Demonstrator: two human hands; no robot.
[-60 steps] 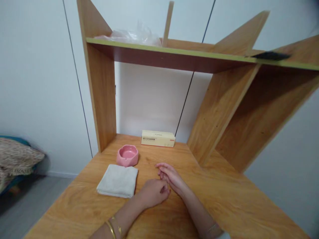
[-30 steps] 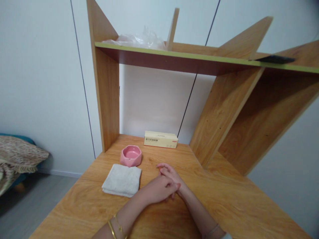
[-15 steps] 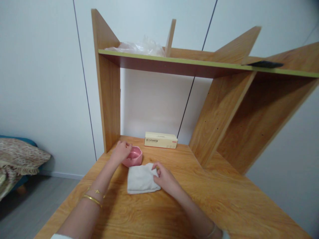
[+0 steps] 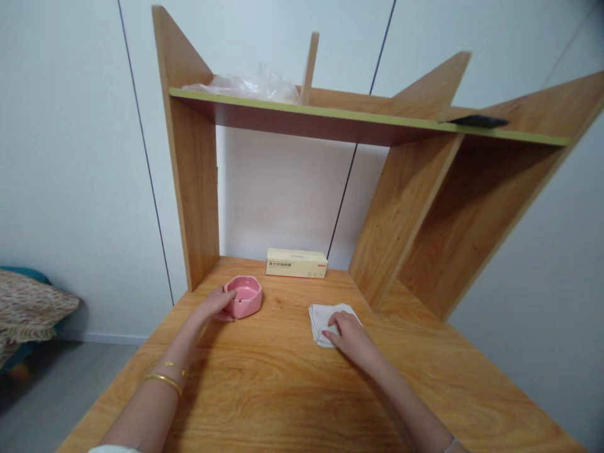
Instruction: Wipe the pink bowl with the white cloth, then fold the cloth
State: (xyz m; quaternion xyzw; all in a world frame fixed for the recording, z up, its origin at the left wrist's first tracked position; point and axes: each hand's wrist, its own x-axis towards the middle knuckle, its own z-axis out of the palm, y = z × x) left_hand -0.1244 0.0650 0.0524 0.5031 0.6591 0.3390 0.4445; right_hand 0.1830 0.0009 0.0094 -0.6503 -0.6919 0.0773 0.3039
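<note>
My left hand (image 4: 214, 303) rests against the left side of a pink ceramic ashtray (image 4: 244, 296) on the wooden desk (image 4: 283, 390), fingers curled around its near rim. My right hand (image 4: 352, 336) lies flat on a folded white cloth (image 4: 323, 318), pressing it onto the desk to the right of the ashtray. The fingers of that hand are stretched out over the cloth, which shows only at its left and far edges.
A beige cardboard box (image 4: 296, 262) lies at the back of the desk by the wall. The wooden shelf unit (image 4: 193, 189) rises above, with a clear plastic bag (image 4: 250, 82) and a dark flat object (image 4: 479, 120) on top. A bed (image 4: 28, 308) stands at the left.
Both hands left the middle of the desk. The left hand went to the ashtray. The right hand slid the white cloth from left of centre across to the right.
</note>
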